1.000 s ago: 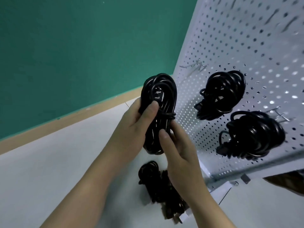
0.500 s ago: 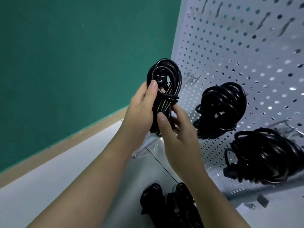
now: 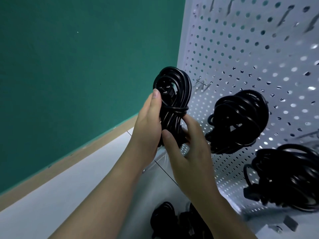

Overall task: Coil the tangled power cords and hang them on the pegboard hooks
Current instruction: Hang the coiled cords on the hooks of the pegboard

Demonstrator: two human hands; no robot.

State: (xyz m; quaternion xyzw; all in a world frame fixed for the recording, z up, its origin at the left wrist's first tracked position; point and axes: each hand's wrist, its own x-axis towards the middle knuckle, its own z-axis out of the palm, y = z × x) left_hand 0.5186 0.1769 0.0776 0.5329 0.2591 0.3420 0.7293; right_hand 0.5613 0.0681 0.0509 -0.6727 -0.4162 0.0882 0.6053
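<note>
A black coiled power cord (image 3: 177,94), wrapped round its middle, stands upright in both hands in front of the white pegboard (image 3: 241,54). My left hand (image 3: 148,121) grips its left side, thumb up by the plug. My right hand (image 3: 188,145) holds its lower end with the fingers curled round it. The coil's top loop is just left of a bare metal hook (image 3: 202,84). Two more coiled cords hang on the board, one in the middle (image 3: 241,119) and one at the lower right (image 3: 290,176).
More black cords (image 3: 174,221) lie on the white table (image 3: 72,195) at the bottom, under my right forearm. A green wall (image 3: 77,66) with a wooden strip stands behind. Several bare hooks (image 3: 284,16) stick out near the pegboard's top.
Both hands have lifted the coiled cord up and towards the pegboard, bringing its top loop close to the bare hook. The grip looks unchanged.
</note>
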